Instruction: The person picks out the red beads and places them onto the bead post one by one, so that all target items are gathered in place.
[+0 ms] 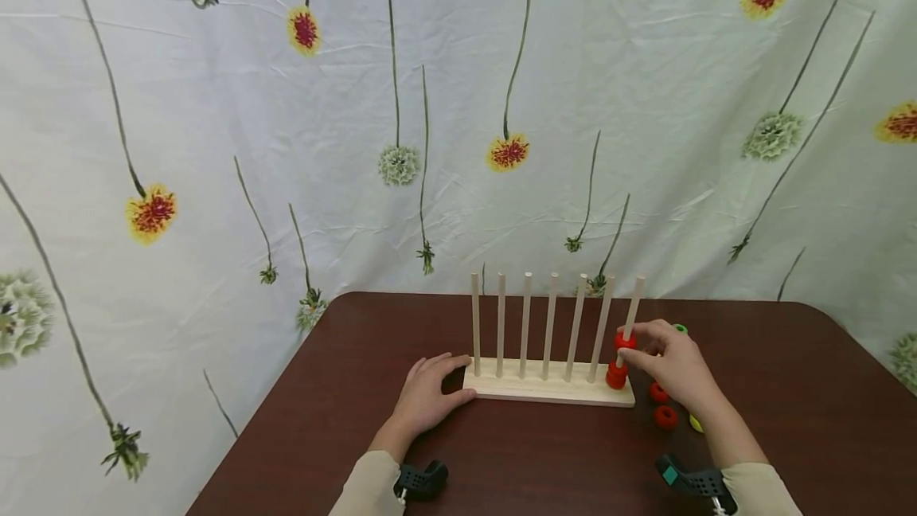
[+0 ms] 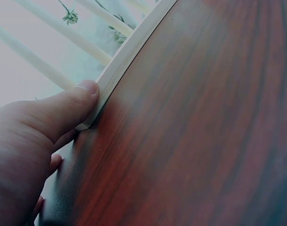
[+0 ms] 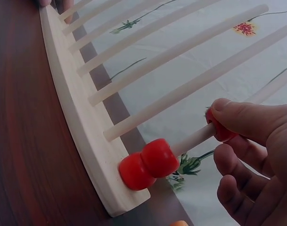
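Note:
A pale wooden rack [image 1: 544, 390] with a row of several upright pegs stands on the table. My left hand [image 1: 430, 395] grips the rack's left end, thumb [image 2: 89, 89] against the front edge and fingers reaching to the back. At the other end, my right hand [image 1: 677, 361] pinches a red bead [image 3: 222, 131] between thumb and fingers. That bead is threaded on the rightmost peg, partway up. Below it on the same peg, two red beads [image 3: 159, 157] sit stacked on the base. The other pegs carry no beads.
Loose beads lie right of the rack, partly behind my right hand: red ones [image 1: 665, 418], a yellow one [image 1: 695, 423] and a green one [image 1: 680, 328]. The dark brown table [image 1: 544, 460] ends at a hanging flowered cloth [image 1: 458, 118].

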`<state>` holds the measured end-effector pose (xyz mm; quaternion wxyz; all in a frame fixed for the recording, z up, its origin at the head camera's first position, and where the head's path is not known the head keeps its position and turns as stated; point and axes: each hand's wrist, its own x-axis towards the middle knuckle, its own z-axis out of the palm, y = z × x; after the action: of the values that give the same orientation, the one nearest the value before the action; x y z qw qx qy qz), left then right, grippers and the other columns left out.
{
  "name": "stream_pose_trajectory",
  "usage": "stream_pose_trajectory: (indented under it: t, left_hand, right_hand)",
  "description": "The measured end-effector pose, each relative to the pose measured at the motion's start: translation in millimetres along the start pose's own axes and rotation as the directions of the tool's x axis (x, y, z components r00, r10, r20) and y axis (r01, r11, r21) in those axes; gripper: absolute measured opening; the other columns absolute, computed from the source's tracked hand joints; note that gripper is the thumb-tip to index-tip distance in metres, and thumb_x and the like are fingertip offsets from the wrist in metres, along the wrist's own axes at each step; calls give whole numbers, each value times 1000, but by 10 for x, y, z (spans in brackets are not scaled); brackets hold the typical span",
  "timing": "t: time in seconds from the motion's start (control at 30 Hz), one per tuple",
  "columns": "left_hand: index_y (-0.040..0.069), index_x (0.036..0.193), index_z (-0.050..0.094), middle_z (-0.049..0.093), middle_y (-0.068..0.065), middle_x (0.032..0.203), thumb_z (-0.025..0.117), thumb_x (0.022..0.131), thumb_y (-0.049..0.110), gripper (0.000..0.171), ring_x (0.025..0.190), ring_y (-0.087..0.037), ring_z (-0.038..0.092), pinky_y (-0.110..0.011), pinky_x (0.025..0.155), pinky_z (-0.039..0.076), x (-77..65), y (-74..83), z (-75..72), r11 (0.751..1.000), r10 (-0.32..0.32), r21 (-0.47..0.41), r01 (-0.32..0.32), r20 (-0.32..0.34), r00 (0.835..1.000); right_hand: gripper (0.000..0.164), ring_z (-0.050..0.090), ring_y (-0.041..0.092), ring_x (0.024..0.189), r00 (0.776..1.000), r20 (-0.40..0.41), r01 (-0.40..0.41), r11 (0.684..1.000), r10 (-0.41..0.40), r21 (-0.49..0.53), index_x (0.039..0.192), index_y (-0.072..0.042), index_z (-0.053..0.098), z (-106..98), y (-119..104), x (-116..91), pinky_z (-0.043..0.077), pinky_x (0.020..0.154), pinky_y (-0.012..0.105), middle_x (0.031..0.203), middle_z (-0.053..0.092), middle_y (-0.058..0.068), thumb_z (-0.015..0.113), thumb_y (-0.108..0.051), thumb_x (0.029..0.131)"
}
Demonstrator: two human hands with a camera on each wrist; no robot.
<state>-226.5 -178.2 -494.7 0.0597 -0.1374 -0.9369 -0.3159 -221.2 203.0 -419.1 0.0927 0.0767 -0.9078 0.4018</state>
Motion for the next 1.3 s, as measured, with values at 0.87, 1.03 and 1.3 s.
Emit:
stream_pose_trajectory:
  t: [0.87, 1.03, 1.3]
  left_hand:
    - [21, 138, 61, 61, -4, 141, 74, 89, 40, 55, 142, -30, 46, -60, 122, 22, -5, 30, -23, 1000, -8, 1, 8, 5, 1000]
    - [21, 138, 61, 61, -4, 141, 75, 89, 39, 55, 142, -30, 46, -60, 122, 22, -5, 40, -33, 1000, -7, -1, 7, 1, 1000]
    - [21, 139, 61, 61, -3, 142, 74, 89, 40, 55, 142, -30, 46, -60, 122, 22, -6, 28, -20, 1000, -3, 0, 3, 5, 1000]
  right_hand:
    - [30, 57, 22, 84, 998, 43, 58, 994, -54, -94, 112, -1, 72, 61, 58, -1, 51, 59, 23, 105, 65, 11, 78, -16, 87]
    - [30, 56, 22, 84, 998, 43, 57, 994, -53, -93, 112, 0, 72, 65, 64, 3, 51, 59, 23, 105, 65, 11, 78, -16, 87]
    - [29, 51, 20, 80, 996, 80, 54, 996, -48, -74, 111, -1, 73, 126, 129, -1, 50, 57, 22, 100, 64, 10, 78, -12, 85]
